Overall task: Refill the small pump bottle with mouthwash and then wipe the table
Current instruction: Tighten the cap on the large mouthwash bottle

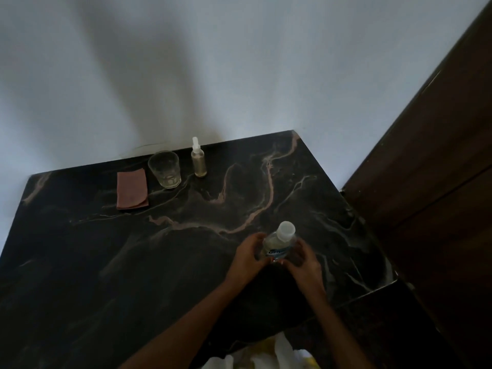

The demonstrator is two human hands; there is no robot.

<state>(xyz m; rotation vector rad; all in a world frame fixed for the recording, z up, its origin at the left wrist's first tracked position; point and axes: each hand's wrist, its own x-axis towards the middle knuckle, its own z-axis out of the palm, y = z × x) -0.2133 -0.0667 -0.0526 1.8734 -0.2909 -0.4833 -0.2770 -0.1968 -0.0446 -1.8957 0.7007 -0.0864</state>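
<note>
Gripping the clear plastic mouthwash bottle with the white cap (278, 243) from both sides, with left hand (249, 253) and right hand (300, 258) wrapped round it, at the near right of the black veined marble table (80, 262). Not yet getting the cap off, by the look of it. Probably risking a slosh when twisting it open, or missing the narrow neck of the small clear pump bottle (198, 158) sitting way back by the wall. Counting: two bottles, one clear glass tumbler (165, 169), one folded reddish-brown cloth (132, 189).

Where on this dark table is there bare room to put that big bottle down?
The wide middle of the table, between the back row and the mouthwash bottle, is bare, as is the corner right of the small pump bottle. Crowded: the back edge, where cloth, glass and pump bottle sit close.
</note>
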